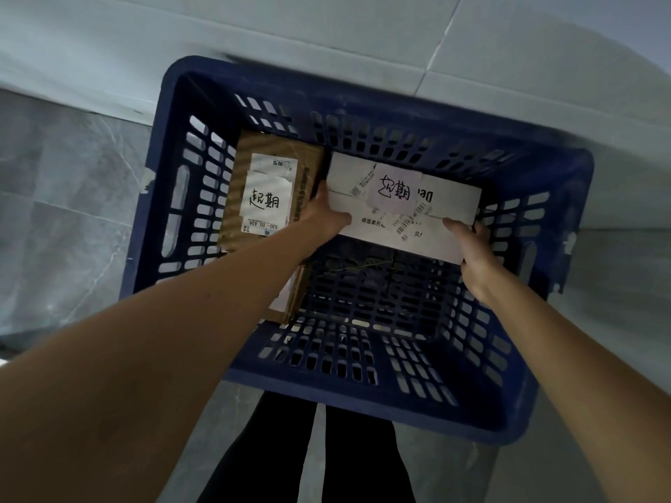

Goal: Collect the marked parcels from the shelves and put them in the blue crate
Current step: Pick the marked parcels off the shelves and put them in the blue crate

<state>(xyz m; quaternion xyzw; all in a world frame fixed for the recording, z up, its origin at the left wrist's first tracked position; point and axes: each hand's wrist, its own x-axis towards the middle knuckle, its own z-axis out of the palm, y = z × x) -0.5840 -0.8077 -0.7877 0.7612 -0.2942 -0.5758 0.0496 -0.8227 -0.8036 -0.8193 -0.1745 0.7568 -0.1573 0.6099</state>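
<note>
A blue slotted crate (363,390) stands on the floor below me. A white parcel (446,201) with a handwritten label is held low inside it, at the far right. My left hand (323,216) grips its left edge and my right hand (472,245) grips its near right corner. A brown cardboard parcel (308,165) with a white handwritten label lies flat at the far left of the crate. Another brown parcel (290,299) lies nearer, mostly hidden under my left forearm.
The crate's near half shows its bare slotted bottom (363,292). A white wall (326,38) rises just beyond the crate. Grey marbled floor tiles (72,212) spread to the left. My dark trouser legs (356,459) show below the crate's near rim.
</note>
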